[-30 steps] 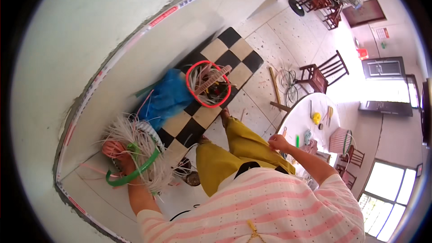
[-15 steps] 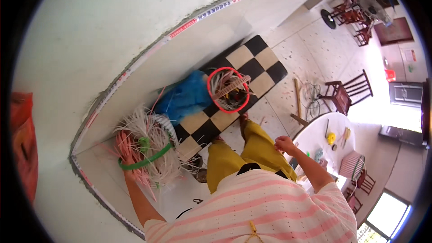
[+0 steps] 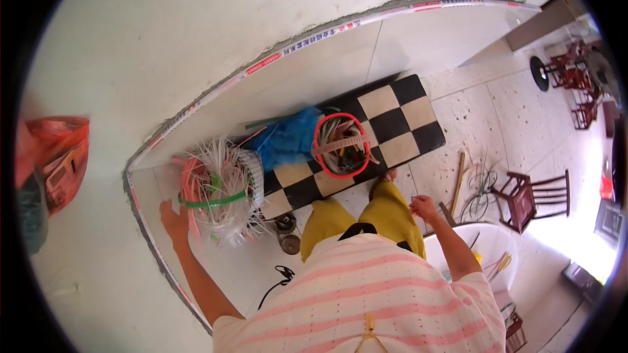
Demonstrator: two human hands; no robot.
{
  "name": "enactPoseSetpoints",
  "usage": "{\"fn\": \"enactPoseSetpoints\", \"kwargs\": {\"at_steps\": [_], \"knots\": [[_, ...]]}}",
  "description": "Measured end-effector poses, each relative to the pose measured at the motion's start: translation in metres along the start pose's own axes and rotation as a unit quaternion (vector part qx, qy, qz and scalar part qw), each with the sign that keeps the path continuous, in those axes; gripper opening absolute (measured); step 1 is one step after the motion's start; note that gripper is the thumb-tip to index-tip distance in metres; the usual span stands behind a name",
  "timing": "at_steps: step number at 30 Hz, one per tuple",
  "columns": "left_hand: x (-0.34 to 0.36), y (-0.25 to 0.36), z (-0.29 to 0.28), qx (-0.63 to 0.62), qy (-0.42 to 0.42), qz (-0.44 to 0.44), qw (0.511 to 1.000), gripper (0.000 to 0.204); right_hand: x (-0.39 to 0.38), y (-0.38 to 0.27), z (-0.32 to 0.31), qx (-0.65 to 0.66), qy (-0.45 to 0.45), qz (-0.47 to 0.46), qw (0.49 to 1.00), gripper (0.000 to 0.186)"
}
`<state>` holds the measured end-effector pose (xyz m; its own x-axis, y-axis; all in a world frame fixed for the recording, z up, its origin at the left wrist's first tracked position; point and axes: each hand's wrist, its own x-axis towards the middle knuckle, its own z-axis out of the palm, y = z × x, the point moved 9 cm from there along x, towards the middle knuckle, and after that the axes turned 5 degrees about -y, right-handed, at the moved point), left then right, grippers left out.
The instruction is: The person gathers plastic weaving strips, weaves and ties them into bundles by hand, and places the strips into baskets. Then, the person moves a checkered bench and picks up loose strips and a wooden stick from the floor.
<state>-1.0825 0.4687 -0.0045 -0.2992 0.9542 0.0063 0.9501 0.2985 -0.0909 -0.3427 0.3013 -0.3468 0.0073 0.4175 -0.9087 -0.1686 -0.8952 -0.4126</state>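
My left hand (image 3: 174, 221) is beside a basket stuffed with white and pink plastic strips (image 3: 219, 173). Its fingers are apart, and no object shows in them. A green hoop handle (image 3: 216, 203) crosses the basket close by. Over my right thigh, my right hand (image 3: 424, 207) hangs with its fingers curled in, nothing visible in it. A red-rimmed basket (image 3: 364, 132) holding strips and a light band stands on a black-and-cream checkered bench (image 3: 392, 121). Between the two baskets lies a blue plastic bag (image 3: 288, 137).
A wall (image 3: 307, 59) runs behind the bench. Red bags (image 3: 69, 163) hang at far left. Round metal items (image 3: 290, 244) and a black cord (image 3: 283, 274) are on the floor. At right are a wooden chair (image 3: 517, 202), a wire coil (image 3: 481, 186) and a white table (image 3: 504, 238).
My left hand has come away from the pink strips by the green handle and moved just outside the basket. The view has shifted left. My right hand stays beside my thigh.
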Motion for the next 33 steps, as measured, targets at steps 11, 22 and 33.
{"fn": "enactPoseSetpoints", "kwargs": {"at_steps": [11, 22, 33], "knots": [[-0.015, 0.280, -0.019, -0.255, -0.148, 0.114, 0.949, 0.043, 0.013, -0.079, -0.180, 0.076, 0.070, -0.075, 0.992, 0.017], [-0.040, 0.399, 0.087, -0.182, -0.327, 0.294, 0.879, 0.056, -0.023, -0.090, -0.198, 0.160, 0.037, -0.073, 0.984, 0.015], [-0.079, 0.545, 0.107, -0.134, -0.425, 0.191, 0.875, 0.055, 0.082, -0.228, -0.280, 0.049, -0.025, -0.012, 0.998, 0.019]]}}
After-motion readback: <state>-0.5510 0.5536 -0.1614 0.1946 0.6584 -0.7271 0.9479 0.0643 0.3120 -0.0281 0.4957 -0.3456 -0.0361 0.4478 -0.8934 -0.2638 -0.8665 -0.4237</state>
